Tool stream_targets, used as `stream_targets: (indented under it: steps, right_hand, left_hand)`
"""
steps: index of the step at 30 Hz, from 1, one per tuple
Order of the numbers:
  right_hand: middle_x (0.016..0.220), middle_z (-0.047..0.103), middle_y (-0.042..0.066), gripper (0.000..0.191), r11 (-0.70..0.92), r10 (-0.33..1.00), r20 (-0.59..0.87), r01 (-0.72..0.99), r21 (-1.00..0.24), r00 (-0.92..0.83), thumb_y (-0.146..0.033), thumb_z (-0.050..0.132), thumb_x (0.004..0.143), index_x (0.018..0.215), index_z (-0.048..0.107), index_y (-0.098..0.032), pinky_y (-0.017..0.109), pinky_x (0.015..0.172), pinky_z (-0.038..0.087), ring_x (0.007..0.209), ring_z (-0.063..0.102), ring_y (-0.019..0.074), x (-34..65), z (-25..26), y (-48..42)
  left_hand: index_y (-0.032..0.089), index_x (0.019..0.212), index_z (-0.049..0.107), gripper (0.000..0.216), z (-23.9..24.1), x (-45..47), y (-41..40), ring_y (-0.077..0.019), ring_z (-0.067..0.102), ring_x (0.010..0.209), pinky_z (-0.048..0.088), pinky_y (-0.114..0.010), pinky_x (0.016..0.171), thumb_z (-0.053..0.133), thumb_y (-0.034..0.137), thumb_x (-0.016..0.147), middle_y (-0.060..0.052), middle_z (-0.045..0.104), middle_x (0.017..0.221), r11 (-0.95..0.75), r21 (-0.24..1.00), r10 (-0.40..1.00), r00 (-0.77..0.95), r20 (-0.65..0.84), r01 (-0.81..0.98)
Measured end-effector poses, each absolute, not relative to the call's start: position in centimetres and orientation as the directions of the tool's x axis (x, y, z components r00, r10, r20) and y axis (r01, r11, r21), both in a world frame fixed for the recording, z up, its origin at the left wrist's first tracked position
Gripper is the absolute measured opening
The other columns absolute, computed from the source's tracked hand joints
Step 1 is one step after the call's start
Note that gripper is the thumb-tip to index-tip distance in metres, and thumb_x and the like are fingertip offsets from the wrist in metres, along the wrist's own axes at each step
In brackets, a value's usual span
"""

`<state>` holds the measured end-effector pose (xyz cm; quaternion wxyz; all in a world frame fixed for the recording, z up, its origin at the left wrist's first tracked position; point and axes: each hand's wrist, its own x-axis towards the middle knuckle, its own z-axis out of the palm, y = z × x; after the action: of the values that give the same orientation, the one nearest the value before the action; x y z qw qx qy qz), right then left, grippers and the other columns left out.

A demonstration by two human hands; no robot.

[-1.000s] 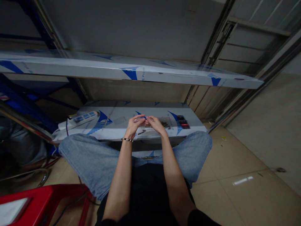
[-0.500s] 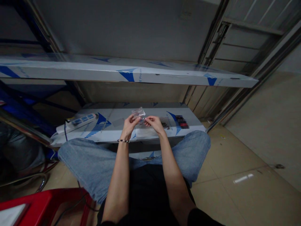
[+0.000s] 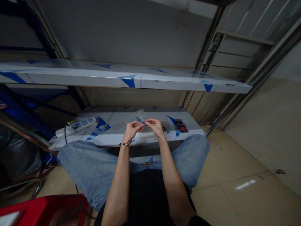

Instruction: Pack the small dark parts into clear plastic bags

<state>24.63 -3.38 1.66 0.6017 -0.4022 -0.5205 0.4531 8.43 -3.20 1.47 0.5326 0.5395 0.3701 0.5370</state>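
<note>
A small clear plastic bag (image 3: pixel 139 115) stands up between my two hands over the lower shelf (image 3: pixel 115 110). My left hand (image 3: pixel 133 130) pinches the bag's near edge, with a beaded bracelet (image 3: pixel 124 144) at its wrist. Close beside it, my right hand (image 3: pixel 154 126) pinches the same edge with thumb and forefinger. The fingertips of both hands nearly meet. Whether anything is inside the bag is too small to tell. Just right of my right hand, another clear bag with small dark pieces (image 3: pixel 165 128) lies on the shelf.
A white power strip (image 3: pixel 83 123) lies at the shelf's left end. A blurred-out dark and red item (image 3: pixel 181 125) is at the right. An upper shelf (image 3: pixel 98 75) runs across in front. A red stool (image 3: pixel 47 202) stands at lower left.
The plastic bag has swung more upright, and its near edge is now held by both hands. My left hand has turned inward toward the right hand. The view has shifted slightly.
</note>
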Motion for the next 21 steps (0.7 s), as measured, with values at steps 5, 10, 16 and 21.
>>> stream_targets:
  steps: [5,10,16,21]
  right_hand:
    - [0.075,0.071,0.005,0.041,0.252,0.967,0.243,-0.135,-0.958,0.082,-0.051,0.083,0.063,0.082,0.071,-0.017,0.023,0.054,0.044,0.06,0.059,0.0132,24.2,1.7,-3.4]
    - [0.075,0.07,0.004,0.04,0.246,0.969,0.247,-0.157,-0.956,0.013,-0.051,0.083,0.064,0.083,0.071,-0.017,0.023,0.054,0.045,0.061,0.059,0.0133,23.8,2.2,-3.7]
    - [0.078,0.072,0.005,0.04,0.241,0.97,0.242,-0.143,-0.96,0.011,-0.051,0.084,0.063,0.082,0.071,-0.018,0.023,0.055,0.046,0.065,0.061,0.0144,23.5,2.8,-4.0]
    - [0.082,0.073,0.006,0.041,0.251,0.967,0.254,-0.137,-0.958,-0.002,-0.051,0.082,0.066,0.086,0.073,-0.017,0.024,0.057,0.047,0.067,0.062,0.0151,23.5,3.1,-4.0]
  left_hand:
    - [0.013,0.076,0.072,0.038,1.5,8.0,-3.3,-0.0145,0.061,0.056,0.05,-0.028,0.058,0.087,0.047,0.066,-0.005,0.069,0.065,-0.182,0.97,0.969,0.135,0.205,-0.163]
    - [0.013,0.077,0.073,0.035,2.3,7.2,-4.0,-0.0163,0.064,0.062,0.052,-0.028,0.062,0.086,0.044,0.068,-0.007,0.071,0.068,-0.184,0.969,0.969,0.137,0.207,-0.162]
    - [0.013,0.075,0.074,0.034,3.1,6.9,-4.4,-0.0168,0.063,0.059,0.052,-0.029,0.06,0.084,0.044,0.069,-0.007,0.071,0.066,-0.161,0.979,0.969,0.168,0.181,-0.127]
    - [0.014,0.079,0.071,0.032,3.3,7.4,-4.5,-0.0155,0.063,0.06,0.053,-0.027,0.06,0.082,0.043,0.07,-0.004,0.068,0.066,-0.186,0.97,0.976,0.083,0.201,-0.156]
